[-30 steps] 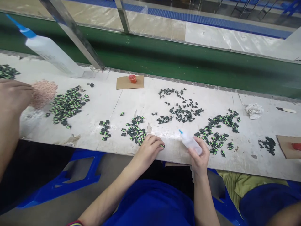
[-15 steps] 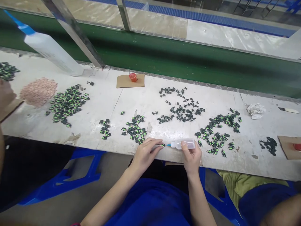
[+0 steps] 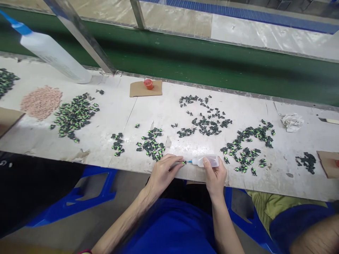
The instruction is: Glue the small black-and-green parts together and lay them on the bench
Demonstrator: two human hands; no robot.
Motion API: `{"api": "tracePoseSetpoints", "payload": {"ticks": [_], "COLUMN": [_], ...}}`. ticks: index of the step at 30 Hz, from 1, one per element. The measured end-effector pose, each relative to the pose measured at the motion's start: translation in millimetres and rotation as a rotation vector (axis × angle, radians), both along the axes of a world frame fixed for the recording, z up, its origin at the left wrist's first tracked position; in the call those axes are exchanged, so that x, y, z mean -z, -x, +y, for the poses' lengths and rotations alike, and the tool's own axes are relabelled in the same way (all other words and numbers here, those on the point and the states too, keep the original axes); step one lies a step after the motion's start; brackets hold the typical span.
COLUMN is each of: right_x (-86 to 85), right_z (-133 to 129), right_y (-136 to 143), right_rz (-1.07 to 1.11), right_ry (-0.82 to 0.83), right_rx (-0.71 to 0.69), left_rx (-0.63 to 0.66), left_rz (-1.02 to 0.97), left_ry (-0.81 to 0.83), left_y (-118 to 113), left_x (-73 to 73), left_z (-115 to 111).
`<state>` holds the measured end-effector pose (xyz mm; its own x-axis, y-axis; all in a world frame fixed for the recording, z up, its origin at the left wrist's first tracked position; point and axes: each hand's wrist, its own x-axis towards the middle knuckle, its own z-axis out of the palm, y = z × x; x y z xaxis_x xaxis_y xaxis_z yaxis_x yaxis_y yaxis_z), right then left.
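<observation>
Near the table's front edge my left hand (image 3: 166, 170) pinches a small black-and-green plastic piece (image 3: 183, 162) between thumb and fingertips. My right hand (image 3: 215, 175) is wrapped round a small translucent squeeze bottle (image 3: 210, 161), held on its side. The bottle's blue nozzle (image 3: 189, 161) points left at the piece, right at its end; whether they touch I cannot tell. Just left of my left hand lies a pile of black-and-green pieces (image 3: 153, 144). A larger spread of such pieces (image 3: 246, 155) is right of my right hand. Small dark parts (image 3: 208, 125) lie scattered beyond the bottle.
A large white bottle (image 3: 55, 56) with a blue nozzle stands at the back left, near a metal post (image 3: 82, 37). A red cup (image 3: 148, 84) sits on cardboard (image 3: 135, 91). Pink bits (image 3: 41, 102) are heaped left. Crumpled tissue (image 3: 292, 122) lies right. A person's arm (image 3: 317, 236) shows lower right.
My hands, the squeeze bottle and the piece keep nearly the same place. The view has shifted slightly. The other person's hand at the far left has gone out of view.
</observation>
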<state>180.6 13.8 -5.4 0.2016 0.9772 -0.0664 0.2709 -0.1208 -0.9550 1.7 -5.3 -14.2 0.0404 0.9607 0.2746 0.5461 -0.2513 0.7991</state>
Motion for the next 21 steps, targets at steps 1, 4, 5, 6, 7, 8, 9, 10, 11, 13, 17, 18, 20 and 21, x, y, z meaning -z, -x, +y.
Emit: {"api": "tracePoseSetpoints", "payload": {"ticks": [1, 4, 5, 6, 7, 8, 9, 10, 11, 13, 17, 18, 20, 21], "right_x": [-0.1, -0.4, -0.4, -0.3, -0.4, -0.5, -0.8, -1.2, -1.8, -3.0, -2.1, -1.0, 1.1, 1.8], "right_z": [0.0, 0.2, 0.3, 0.4, 0.6, 0.7, 0.8, 0.9, 1.0, 1.3, 2.0, 2.0, 1.8, 1.6], "right_y": [0.0, 0.4, 0.7, 0.9, 1.1, 1.3, 1.5, 1.7, 1.7, 1.4, -1.3, -2.1, -3.2, -3.5], "right_rz": [0.002, 0.013, 0.013, 0.012, 0.013, 0.015, 0.017, 0.019, 0.017, 0.007, -0.01, -0.013, -0.015, -0.014], "right_ry": [-0.002, -0.013, -0.012, -0.01, -0.007, -0.005, -0.007, -0.01, -0.014, -0.02, -0.038, -0.043, -0.046, -0.048], "right_rx": [0.005, 0.013, 0.011, 0.008, 0.003, -0.004, -0.009, -0.015, -0.021, -0.031, -0.05, -0.052, -0.051, -0.056], "left_rx": [0.0, -0.002, -0.001, -0.001, -0.001, -0.002, -0.005, -0.009, -0.011, -0.012, -0.013, -0.014, -0.012, -0.013], "left_rz": [-0.002, -0.001, 0.002, 0.005, 0.008, 0.01, 0.01, 0.01, 0.011, 0.015, 0.026, 0.027, 0.032, 0.037], "left_ry": [0.004, 0.012, 0.012, 0.011, 0.01, 0.008, 0.005, 0.0, -0.001, 0.0, 0.01, 0.008, -0.004, -0.012], "left_y": [0.0, -0.2, -0.2, -0.3, -0.3, -0.3, -0.3, -0.3, -0.2, 0.0, -0.1, -0.2, -0.5, -0.6], "left_x": [-0.2, -0.5, -0.6, -0.7, -0.8, -1.0, -1.1, -1.1, -1.2, -1.2, -0.9, -0.9, -1.1, -1.2], "left_z": [0.0, 0.3, 0.4, 0.5, 0.6, 0.6, 0.6, 0.6, 0.5, 0.4, 0.2, 0.2, 0.1, 0.0]}}
